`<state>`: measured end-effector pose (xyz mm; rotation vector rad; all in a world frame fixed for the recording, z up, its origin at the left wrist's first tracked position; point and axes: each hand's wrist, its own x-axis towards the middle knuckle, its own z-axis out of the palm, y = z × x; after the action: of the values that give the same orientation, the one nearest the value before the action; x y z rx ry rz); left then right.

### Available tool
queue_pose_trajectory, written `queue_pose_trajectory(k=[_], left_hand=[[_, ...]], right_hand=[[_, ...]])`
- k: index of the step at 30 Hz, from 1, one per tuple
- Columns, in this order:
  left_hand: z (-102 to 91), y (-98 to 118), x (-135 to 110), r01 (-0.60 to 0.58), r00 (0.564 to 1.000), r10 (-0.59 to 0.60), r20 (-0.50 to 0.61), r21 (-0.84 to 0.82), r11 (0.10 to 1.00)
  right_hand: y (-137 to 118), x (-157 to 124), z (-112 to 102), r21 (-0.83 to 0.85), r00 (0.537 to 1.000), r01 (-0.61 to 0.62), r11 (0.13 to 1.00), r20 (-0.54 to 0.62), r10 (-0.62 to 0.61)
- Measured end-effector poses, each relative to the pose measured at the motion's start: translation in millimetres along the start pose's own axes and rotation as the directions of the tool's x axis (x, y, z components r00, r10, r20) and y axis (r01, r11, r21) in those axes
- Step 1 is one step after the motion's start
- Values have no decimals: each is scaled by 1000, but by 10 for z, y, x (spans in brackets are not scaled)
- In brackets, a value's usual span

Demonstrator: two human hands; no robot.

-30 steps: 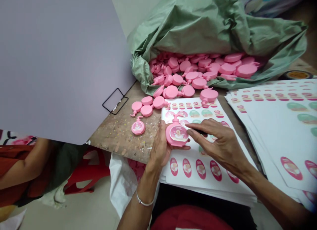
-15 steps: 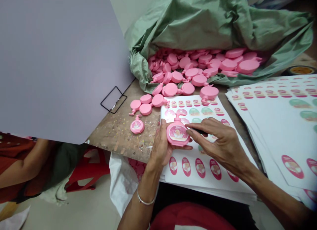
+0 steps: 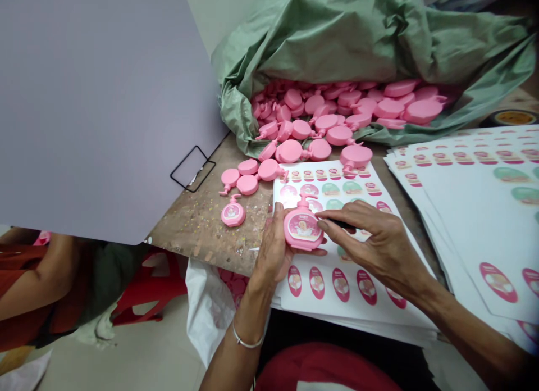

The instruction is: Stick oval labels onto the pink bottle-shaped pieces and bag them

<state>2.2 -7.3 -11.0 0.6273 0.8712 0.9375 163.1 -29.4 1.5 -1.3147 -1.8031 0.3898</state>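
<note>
My left hand (image 3: 274,242) is closed round a small pink toy pump bottle (image 3: 304,244), held upright over the sticker sheet (image 3: 337,301). A pink label with a baby in a tub covers the bottle's front. At the bottle's right edge, the thumb and forefinger of my right hand (image 3: 366,239) touch the label's side. A slim black tool (image 3: 343,223) is gripped in that hand; its kind cannot be made out. Another labelled pump bottle (image 3: 233,212) stands on the table to the left.
Unlabelled pink bottles (image 3: 290,151) spill from a green sack (image 3: 328,48) at the back. More sticker sheets (image 3: 463,211) are stacked at right. A grey panel (image 3: 105,110) borders the left, with a black wire frame (image 3: 192,169) beside it. A co-worker's arm (image 3: 42,273) shows at lower left.
My hands and the bottle are almost still. At lower left, the co-worker's arm has shifted slightly.
</note>
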Motion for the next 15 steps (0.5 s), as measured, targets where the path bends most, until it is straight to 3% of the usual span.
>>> queue_pose_trajectory(k=[12, 15], left_hand=[[12, 19, -4, 17, 999, -18, -27, -29, 999], [-3, 18, -3, 10, 1000, -9, 11, -32, 999]], right_hand=[[18, -10, 16, -29, 1000, 19, 999, -25, -19], [14, -13, 11, -29, 999, 29, 999, -33, -30]])
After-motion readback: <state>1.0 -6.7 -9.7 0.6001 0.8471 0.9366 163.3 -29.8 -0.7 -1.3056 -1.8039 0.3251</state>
